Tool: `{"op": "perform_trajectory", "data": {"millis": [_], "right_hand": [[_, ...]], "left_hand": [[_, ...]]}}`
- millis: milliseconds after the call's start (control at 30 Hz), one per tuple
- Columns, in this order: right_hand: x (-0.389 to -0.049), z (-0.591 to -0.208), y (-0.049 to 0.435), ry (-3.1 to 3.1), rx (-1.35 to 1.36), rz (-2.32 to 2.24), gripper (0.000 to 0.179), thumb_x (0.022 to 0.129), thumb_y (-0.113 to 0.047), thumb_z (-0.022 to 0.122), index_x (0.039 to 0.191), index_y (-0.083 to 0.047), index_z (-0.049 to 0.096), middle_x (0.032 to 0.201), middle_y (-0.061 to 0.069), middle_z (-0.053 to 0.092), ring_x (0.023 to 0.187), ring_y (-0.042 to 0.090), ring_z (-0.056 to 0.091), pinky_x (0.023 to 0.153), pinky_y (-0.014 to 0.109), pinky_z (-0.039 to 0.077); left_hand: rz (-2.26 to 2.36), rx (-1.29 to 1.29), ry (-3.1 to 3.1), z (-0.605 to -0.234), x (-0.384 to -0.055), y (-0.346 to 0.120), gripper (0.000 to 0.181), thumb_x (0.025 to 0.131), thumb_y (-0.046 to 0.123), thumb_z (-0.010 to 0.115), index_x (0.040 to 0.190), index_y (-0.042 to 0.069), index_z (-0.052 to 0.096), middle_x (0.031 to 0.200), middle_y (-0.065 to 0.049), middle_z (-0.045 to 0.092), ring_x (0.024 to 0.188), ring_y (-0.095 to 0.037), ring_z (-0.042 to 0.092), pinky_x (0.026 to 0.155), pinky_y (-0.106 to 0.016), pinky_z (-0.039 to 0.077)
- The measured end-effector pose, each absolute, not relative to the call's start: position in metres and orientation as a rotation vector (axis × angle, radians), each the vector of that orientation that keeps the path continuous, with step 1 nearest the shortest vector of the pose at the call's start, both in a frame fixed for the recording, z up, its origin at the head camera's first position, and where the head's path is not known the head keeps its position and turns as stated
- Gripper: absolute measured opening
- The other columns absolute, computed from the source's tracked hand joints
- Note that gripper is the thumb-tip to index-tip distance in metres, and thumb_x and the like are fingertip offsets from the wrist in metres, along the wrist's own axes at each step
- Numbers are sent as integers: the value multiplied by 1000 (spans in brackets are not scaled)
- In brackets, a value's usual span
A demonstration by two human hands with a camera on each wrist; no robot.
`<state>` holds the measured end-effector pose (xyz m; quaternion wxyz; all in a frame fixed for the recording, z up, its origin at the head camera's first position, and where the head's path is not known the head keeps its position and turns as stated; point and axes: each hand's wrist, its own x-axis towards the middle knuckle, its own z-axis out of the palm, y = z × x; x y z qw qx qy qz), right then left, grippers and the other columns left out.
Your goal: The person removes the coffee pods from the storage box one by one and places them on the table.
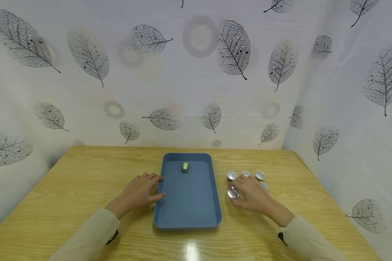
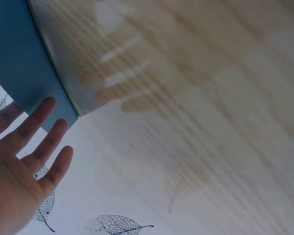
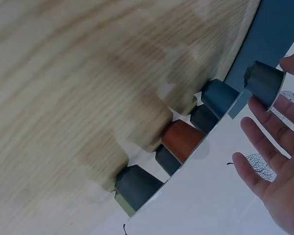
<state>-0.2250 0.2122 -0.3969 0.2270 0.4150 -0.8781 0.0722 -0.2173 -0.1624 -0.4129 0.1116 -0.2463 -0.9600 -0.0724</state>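
Note:
My right hand (image 1: 253, 194) pinches a dark coffee capsule (image 3: 263, 84) between thumb and fingers, its silver lid facing up in the head view. Beside that hand several more capsules stand lid up on the table; the right wrist view shows a blue one (image 3: 219, 98), an orange one (image 3: 182, 140) and a dark one (image 3: 137, 188) among them. My left hand (image 1: 139, 192) rests at the left rim of a blue tray (image 1: 189, 203), fingers extended and spread. Inside the tray, towards its far end, lies a green capsule (image 1: 185, 166).
The wooden table (image 1: 111, 166) carries the tray at its middle and the capsules to the right. A pale curtain (image 1: 183, 90) printed with leaves hangs behind the table and along its sides.

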Motion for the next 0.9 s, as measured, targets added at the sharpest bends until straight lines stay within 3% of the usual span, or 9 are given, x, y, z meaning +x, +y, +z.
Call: {"op": "perform_trajectory", "data": {"millis": [333,900], "right_hand": [[-223,-403,219,-2403,1167,206,31,64,-29,75,90,-17,62,81,-9,59,74,6,50,67,30,41],[-222,-411,224,-2400,1171,159,35,65,-30,76,94,-16,63,91,-5,67,85,15,57,75,37,45]], "left_hand": [[-215,-716,-2826,-413,-218,-163,49,81,51,59,113,14,60,111,-4,61,100,-25,57,80,-45,46],[-219,-721,-2814,-412,-216,-163,50,80,52,59,113,14,60,110,-3,61,99,-25,56,79,-43,46]]}}
